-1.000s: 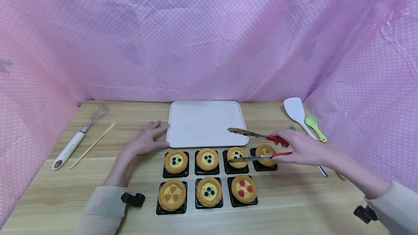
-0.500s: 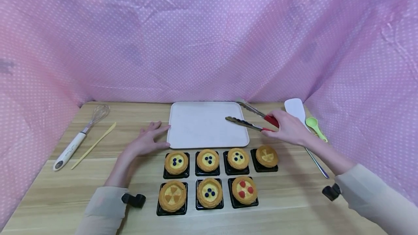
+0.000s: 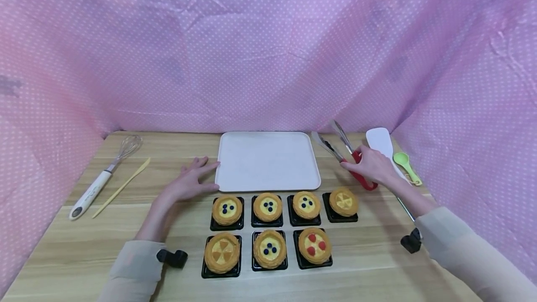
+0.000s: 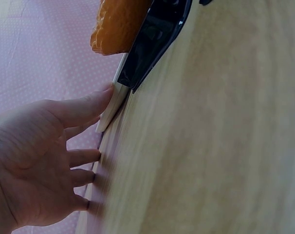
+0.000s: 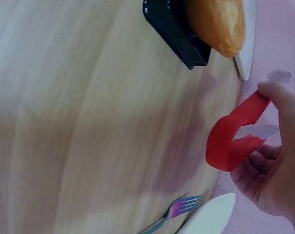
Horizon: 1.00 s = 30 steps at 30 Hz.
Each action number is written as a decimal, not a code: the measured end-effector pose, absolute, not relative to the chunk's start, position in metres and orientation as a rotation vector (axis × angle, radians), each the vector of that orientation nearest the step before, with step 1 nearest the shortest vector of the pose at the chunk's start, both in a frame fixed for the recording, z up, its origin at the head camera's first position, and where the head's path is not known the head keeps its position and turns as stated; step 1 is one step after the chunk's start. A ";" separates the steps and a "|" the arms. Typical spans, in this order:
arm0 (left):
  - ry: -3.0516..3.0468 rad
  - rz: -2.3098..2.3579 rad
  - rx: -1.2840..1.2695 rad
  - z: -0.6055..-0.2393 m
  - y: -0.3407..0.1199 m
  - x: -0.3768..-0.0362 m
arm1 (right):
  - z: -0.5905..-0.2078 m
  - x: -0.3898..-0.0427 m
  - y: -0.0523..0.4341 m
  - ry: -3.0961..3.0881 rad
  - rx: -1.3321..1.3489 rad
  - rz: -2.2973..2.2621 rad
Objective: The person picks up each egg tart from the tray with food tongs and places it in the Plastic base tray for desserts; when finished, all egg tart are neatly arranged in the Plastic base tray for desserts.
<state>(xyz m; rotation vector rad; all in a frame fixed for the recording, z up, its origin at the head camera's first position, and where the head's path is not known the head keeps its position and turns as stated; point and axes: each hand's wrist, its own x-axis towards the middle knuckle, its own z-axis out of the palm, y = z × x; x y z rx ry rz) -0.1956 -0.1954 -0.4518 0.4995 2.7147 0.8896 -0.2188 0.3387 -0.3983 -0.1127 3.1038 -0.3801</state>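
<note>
sleeves: pale beige, long, both arms | wrists: small black camera mounts | hands: bare

Whisk (image 3: 105,171), spatula (image 3: 379,141), green spoon (image 3: 404,162) on table (image 3: 63,246).

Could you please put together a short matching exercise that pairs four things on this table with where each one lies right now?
Things:
1. whisk
2. tongs
3. tray
4. green spoon

Places:
A. at the far middle of the table, its near left corner touched by the left hand
B. far right, beside the white spatula
C. far left, next to a yellow stick
D. held in the right hand, just right of the tray

Pairs: 1-C, 2-D, 3-A, 4-B
</note>
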 end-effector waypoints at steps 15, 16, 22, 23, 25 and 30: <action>2.713 0.902 0.508 -0.455 -0.197 -0.196 | -0.418 -0.224 0.339 3.033 -0.030 -0.259; 2.714 0.904 0.508 -0.455 -0.197 -0.196 | -0.418 -0.224 0.339 3.034 -0.029 -0.257; 2.717 0.904 0.497 -0.455 -0.197 -0.195 | -0.423 -0.225 0.335 3.041 -0.026 -0.248; 2.716 0.904 0.495 -0.455 -0.197 -0.195 | -0.423 -0.224 0.335 3.044 -0.027 -0.246; 2.714 0.903 0.492 -0.454 -0.197 -0.195 | -0.425 -0.225 0.334 3.047 -0.024 -0.242; 2.704 0.900 0.490 -0.455 -0.194 -0.196 | -0.428 -0.224 0.335 3.033 0.000 -0.271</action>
